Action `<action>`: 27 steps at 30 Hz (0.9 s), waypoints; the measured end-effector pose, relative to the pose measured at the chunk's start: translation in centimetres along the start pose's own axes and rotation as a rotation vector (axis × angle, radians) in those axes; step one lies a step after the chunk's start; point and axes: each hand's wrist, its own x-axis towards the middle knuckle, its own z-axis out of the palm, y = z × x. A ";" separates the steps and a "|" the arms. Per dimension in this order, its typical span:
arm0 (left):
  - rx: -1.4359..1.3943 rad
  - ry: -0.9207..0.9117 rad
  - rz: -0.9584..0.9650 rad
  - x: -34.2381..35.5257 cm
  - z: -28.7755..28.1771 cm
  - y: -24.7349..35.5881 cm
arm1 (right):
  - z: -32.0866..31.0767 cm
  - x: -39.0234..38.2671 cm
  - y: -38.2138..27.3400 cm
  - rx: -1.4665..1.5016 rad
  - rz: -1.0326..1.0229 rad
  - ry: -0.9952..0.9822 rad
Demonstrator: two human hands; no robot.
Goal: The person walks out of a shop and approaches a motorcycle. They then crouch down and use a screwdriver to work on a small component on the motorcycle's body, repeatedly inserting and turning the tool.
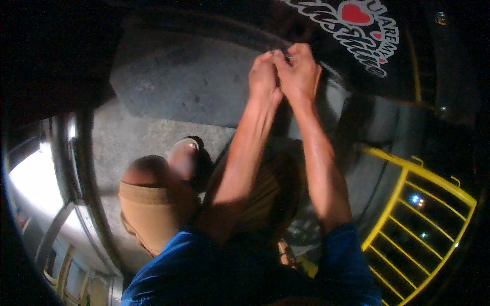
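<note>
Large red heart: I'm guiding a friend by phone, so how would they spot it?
Find the left hand and right hand, close together near the top, just right of centre. Above and right of them, white-edged lettering lies on a dark surface, with the large red heart among it. It is edged in white and much bigger than the small red hearts nearby.

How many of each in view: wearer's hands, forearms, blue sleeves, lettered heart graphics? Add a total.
Left hand plus right hand: 2
Forearms: 2
Blue sleeves: 2
Lettered heart graphic: 1
Total: 7
</note>
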 end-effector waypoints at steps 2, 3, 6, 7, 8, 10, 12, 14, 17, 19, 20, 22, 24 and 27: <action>0.004 0.031 -0.016 -0.7 1.0 -0.2 | -0.2 -0.2 0.5 0.034 0.044 0.010; 0.009 -0.031 -0.032 -0.7 0.8 0.1 | -0.2 -0.2 0.3 0.059 0.054 0.014; 0.009 -0.100 -0.059 -1.1 0.6 0.9 | -0.4 -0.8 0.3 0.103 0.065 -0.025; -0.001 -0.044 -0.056 -1.7 0.9 0.7 | -0.4 -0.9 1.0 0.138 0.043 -0.035; -0.011 0.013 -0.052 -2.0 1.2 0.6 | -0.3 -1.0 1.9 0.172 0.022 -0.044; 0.013 -0.060 -0.083 -1.9 0.5 1.1 | -0.5 -0.9 2.2 0.192 -0.018 -0.065; 0.031 -0.106 -0.095 -1.9 0.2 1.2 | -0.8 -0.7 2.4 0.160 -0.044 -0.072; 0.043 -0.127 -0.087 -2.1 0.3 1.1 | -1.0 -0.5 2.3 0.131 -0.131 -0.041; 0.080 -0.129 -0.084 -2.3 0.5 1.2 | -1.2 -0.4 2.5 0.038 -0.278 0.039; 0.086 -0.136 -0.078 -2.3 0.5 1.3 | -1.4 -0.7 2.4 0.009 -0.302 0.046; 0.090 -0.139 -0.074 -2.4 0.4 1.3 | -1.5 -0.9 2.4 0.018 -0.273 0.025; 0.063 -0.129 -0.068 -2.8 0.7 1.3 | -1.7 -1.0 2.5 0.020 -0.256 0.010; 0.064 -0.129 -0.013 -2.9 0.5 1.2 | -1.6 -0.9 2.5 0.010 -0.285 0.021; 0.143 -0.125 0.144 -2.7 -0.1 0.6 | -1.3 -1.0 1.9 -0.004 -0.208 0.050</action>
